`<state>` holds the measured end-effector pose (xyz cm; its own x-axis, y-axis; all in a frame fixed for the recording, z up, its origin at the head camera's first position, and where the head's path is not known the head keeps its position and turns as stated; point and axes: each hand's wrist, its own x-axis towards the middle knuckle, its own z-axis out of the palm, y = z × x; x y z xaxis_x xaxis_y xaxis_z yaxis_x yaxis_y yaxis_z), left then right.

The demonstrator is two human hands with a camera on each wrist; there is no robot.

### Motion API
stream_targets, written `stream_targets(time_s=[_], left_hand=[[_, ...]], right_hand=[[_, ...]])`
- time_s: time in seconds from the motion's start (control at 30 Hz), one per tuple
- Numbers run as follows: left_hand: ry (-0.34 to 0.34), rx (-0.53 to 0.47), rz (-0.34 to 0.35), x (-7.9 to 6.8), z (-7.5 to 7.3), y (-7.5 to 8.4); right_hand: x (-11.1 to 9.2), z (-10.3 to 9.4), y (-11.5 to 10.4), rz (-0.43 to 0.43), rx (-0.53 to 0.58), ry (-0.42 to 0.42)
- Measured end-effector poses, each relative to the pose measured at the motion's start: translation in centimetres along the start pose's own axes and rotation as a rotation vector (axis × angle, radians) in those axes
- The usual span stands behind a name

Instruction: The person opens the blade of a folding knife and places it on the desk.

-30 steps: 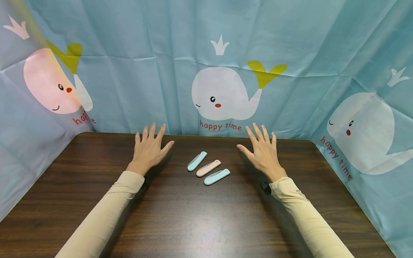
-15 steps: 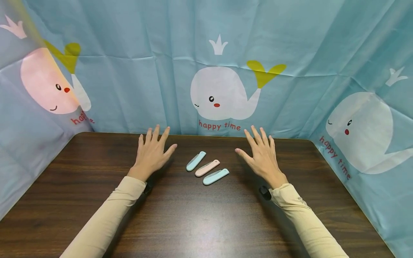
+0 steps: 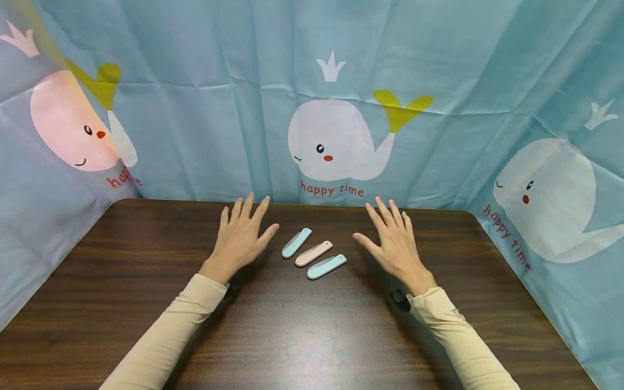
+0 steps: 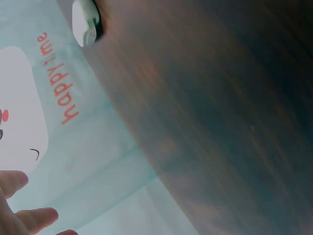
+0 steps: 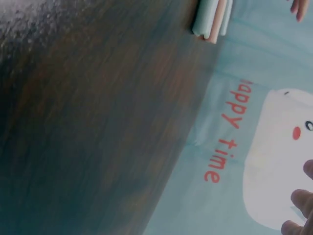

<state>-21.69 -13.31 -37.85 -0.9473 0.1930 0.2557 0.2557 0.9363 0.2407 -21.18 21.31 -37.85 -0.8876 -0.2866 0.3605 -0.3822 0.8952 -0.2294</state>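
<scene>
Three folding knives lie folded in a slanting row on the table, in the middle of the head view. The farthest is a light blue knife (image 3: pixel 296 242), then comes a pink knife (image 3: pixel 313 254), and nearest is a second light blue knife (image 3: pixel 326 267). To their left, my left hand (image 3: pixel 239 238) has its fingers spread, holds nothing and is closest to the farthest knife. On the other side, my right hand (image 3: pixel 397 246) is also spread and holds nothing. The right wrist view catches the knives' ends, with the pink knife (image 5: pixel 216 22) between the blue ones.
A dark wood-grain table (image 3: pixel 312 325) extends under both arms. Behind it and along both sides hangs a light blue curtain (image 3: pixel 195 135) printed with white whales. Black wrist devices show at the cuffs, the right wrist device (image 3: pixel 400 299) most plainly.
My left hand has moved right, closer to the knives, and slightly toward me. My right hand has shifted a little left and toward me. The knives stay in place.
</scene>
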Motion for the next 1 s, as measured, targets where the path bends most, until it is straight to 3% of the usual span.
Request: stream_targets(time_s=[0.5,1.0], left_hand=[[0.003,-0.036,0.052,-1.2,0.1,2.5],[0.001,-0.062,0.124,-1.9,0.5,4.6]], right_hand=[[-1.0,-0.1,-1.4,-0.006,0.061,-0.046],[-1.4,0.0,-2.6,-0.065,0.134,-0.079]])
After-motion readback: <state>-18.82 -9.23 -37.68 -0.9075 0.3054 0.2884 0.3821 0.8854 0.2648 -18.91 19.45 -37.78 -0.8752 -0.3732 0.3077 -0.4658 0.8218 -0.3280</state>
